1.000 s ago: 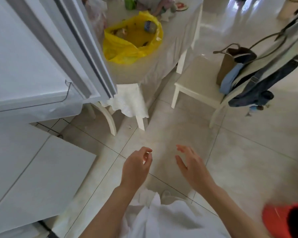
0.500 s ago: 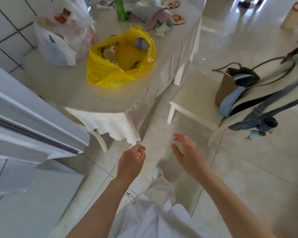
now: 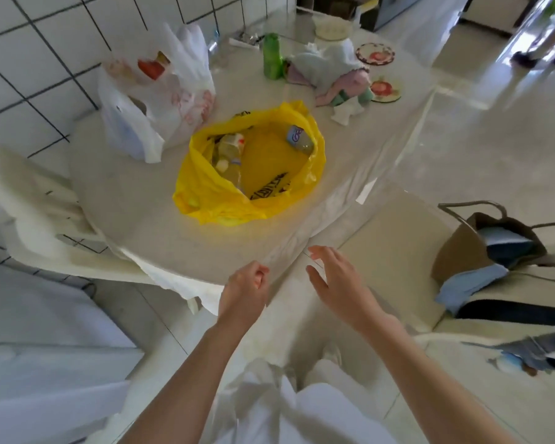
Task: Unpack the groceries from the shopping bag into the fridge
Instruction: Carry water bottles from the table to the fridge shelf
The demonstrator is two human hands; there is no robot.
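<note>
The yellow shopping bag (image 3: pixel 250 174) sits open on the bench (image 3: pixel 135 200), which is covered with a pale cloth. Everything here is placed from that bag. Inside it, at the left, lies a cluster of packaged groceries (image 3: pixel 228 152); their labels are too blurred to read. At the bag's far right wall a bottle with a blue-and-white label (image 3: pixel 298 139) leans against the plastic. The middle of the bag floor is bare yellow with dark printed lettering.

Both hands hover below the bag, at the near edge of the bench, apart from it and holding nothing. The left hand (image 3: pixel 245 291) has its fingers loosely curled toward the palm, with nothing between them. The right hand (image 3: pixel 337 283), just beside it, is spread, fingers fairly straight and slightly parted, pointing up toward the bag.

Left of and beyond the bag, touching or nearly touching it, stands a white plastic bag (image 3: pixel 154 94) with red printing and something red inside. Beyond the bag stands a green bottle (image 3: pixel 272 57), and to its right a heap of pastel cloths (image 3: pixel 334 75) with two round floral coasters (image 3: pixel 383 88) by it. Right of the bag, off the bench, a brown paper bag (image 3: pixel 462 248) with dark handles rests on a white chair seat, blue fabric spilling out of it. A tiled wall (image 3: pixel 29 59) rises left of the bag.
</note>
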